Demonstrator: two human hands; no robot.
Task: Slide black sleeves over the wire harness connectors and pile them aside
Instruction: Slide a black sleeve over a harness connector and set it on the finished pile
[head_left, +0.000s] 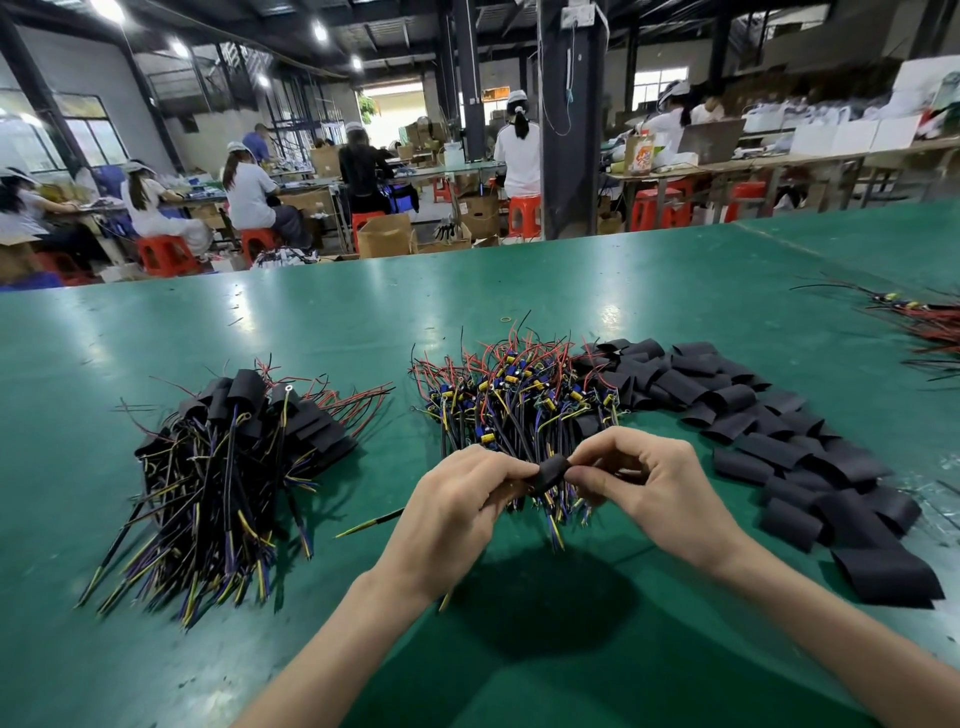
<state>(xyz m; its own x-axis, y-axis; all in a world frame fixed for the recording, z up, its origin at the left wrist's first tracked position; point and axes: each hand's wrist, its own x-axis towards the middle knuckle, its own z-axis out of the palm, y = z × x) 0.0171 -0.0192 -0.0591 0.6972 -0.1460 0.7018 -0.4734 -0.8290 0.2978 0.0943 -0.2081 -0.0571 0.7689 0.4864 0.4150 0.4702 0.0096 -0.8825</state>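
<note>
Both hands close together above the tabletop (311, 322): left hand (457, 499) & right hand (654, 483) each pinch one end of a black sleeve (550, 470) held between them, fingers curled on it. Can't tell if a harness is inside it yet; the wires under the hands may just be the heap's. Progress, my read: approx. halfway. The finished pile (234, 457), sleeves on, sits left of the hands. The bare harnesses (519, 395), a big heap, lie just beyond the hands, touching the loose sleeves (779, 441) spread to the right. Plenty left; this one's not piled yet.
</note>
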